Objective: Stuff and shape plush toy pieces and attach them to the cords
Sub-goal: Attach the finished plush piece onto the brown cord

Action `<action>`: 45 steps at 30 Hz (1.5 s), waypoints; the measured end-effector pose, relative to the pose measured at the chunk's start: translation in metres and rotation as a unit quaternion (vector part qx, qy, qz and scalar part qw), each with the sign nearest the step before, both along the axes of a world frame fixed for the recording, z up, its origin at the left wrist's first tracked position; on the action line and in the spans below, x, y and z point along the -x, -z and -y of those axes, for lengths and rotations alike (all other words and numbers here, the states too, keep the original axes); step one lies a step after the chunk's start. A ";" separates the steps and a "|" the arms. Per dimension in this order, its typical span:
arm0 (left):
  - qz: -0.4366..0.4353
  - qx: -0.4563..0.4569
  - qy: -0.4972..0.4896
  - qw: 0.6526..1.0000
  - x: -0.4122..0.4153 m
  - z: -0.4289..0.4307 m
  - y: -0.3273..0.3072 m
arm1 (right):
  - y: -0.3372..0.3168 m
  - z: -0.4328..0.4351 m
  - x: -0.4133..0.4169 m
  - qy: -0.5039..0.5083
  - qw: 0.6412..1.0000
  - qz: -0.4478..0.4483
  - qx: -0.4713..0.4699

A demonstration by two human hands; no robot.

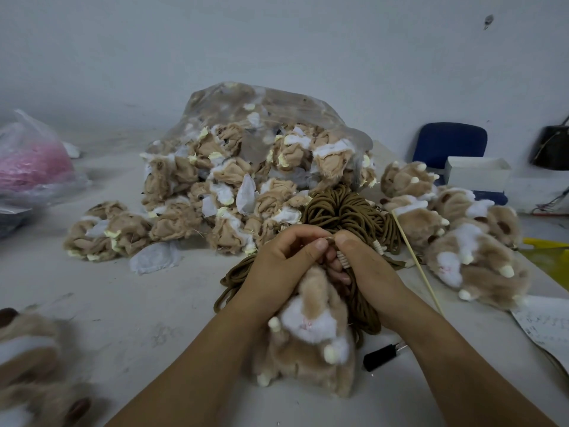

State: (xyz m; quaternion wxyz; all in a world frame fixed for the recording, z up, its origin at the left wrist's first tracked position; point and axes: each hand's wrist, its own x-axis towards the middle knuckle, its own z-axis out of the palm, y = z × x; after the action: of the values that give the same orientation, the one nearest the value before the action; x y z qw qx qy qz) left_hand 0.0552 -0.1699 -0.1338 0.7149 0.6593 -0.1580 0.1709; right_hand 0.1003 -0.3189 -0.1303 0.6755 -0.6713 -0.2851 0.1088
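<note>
- Pink filling shows through a thin plastic bag [30,161] at the far left of the grey table [138,303].
- Tan unstuffed plush skins [246,180] spill from a clear sack in the middle.
- Left hand [286,263]: fingers curled, thumb and forefinger pinching the brown cord [341,208].
- Stuffed plush toy [311,334] sits between the forearms, its top tucked between both hands.
- Right hand [366,266] pinches the same cord beside a white ribbed bead.
- Wooden stick [415,263] lies just beside finished plush toys [455,235].
</note>
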 end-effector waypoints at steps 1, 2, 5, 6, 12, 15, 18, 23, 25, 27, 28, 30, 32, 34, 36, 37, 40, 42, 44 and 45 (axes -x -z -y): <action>-0.006 0.007 0.002 1.000 -0.001 0.000 0.001 | -0.001 0.000 0.001 0.002 1.000 -0.004 0.001; -0.012 0.017 0.005 1.000 -0.002 0.000 0.002 | -0.001 0.000 0.001 0.002 1.000 -0.006 0.003; -0.005 0.009 0.007 1.000 -0.003 -0.001 0.003 | -0.002 0.001 0.005 -0.002 1.000 -0.020 0.007; 0.005 -0.018 -0.013 1.000 -0.003 -0.001 0.003 | -0.002 0.002 0.005 0.001 1.000 -0.029 0.010; 0.027 -0.100 -0.063 0.993 -0.002 -0.002 0.001 | -0.001 0.001 0.005 0.025 0.999 -0.023 0.034; 0.037 -0.116 -0.066 0.990 -0.001 -0.001 0.000 | 0.000 0.001 0.003 0.032 0.999 -0.005 0.039; 0.045 -0.142 -0.078 0.986 -0.001 -0.001 0.000 | 0.002 0.001 0.000 0.025 0.999 0.009 0.038; 0.069 -0.164 -0.082 0.981 0.000 -0.001 -0.002 | 0.003 0.001 -0.002 0.022 0.999 -0.010 0.030; 0.079 -0.174 -0.083 0.978 0.000 0.000 -0.003 | 0.004 0.000 -0.002 0.024 0.999 -0.005 0.030; 0.074 -0.174 -0.077 0.979 0.001 0.001 -0.003 | 0.003 0.000 -0.002 0.040 0.998 0.029 0.041; 0.061 -0.169 -0.075 0.981 0.001 0.002 -0.003 | 0.002 0.000 -0.002 0.056 0.994 0.067 0.058; 0.025 -0.138 -0.069 0.988 0.002 0.002 -0.004 | 0.001 0.001 -0.001 0.098 0.974 0.166 0.123; -0.017 -0.082 -0.045 0.995 0.003 0.002 -0.006 | 0.000 0.002 -0.001 0.128 0.948 0.238 0.169; -0.066 -0.035 -0.005 0.997 0.004 0.000 -0.007 | -0.001 0.002 -0.001 0.131 0.931 0.279 0.194; -0.101 0.001 0.041 0.994 0.005 -0.001 -0.007 | 0.000 0.003 -0.001 0.124 0.918 0.306 0.218; -0.111 0.011 0.054 0.992 0.004 -0.002 -0.007 | 0.000 0.004 -0.002 0.118 0.913 0.316 0.230; -0.128 0.019 0.063 0.989 0.003 -0.005 -0.008 | 0.004 0.004 -0.003 0.112 0.897 0.336 0.263; -0.129 0.013 0.060 0.990 0.003 -0.007 -0.007 | 0.005 0.004 -0.003 0.110 0.893 0.344 0.269; -0.120 -0.008 0.049 0.991 0.003 -0.009 -0.006 | 0.005 0.005 -0.003 0.111 0.892 0.347 0.268; -0.114 -0.022 0.044 0.992 0.002 -0.010 -0.005 | 0.004 0.005 -0.004 0.113 0.892 0.347 0.265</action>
State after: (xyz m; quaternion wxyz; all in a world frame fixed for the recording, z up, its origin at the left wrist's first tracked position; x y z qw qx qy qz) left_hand 0.0531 -0.1599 -0.1292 0.7204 0.6826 -0.1076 0.0593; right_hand 0.1041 -0.3241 -0.1343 0.3379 -0.8484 -0.3839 -0.1370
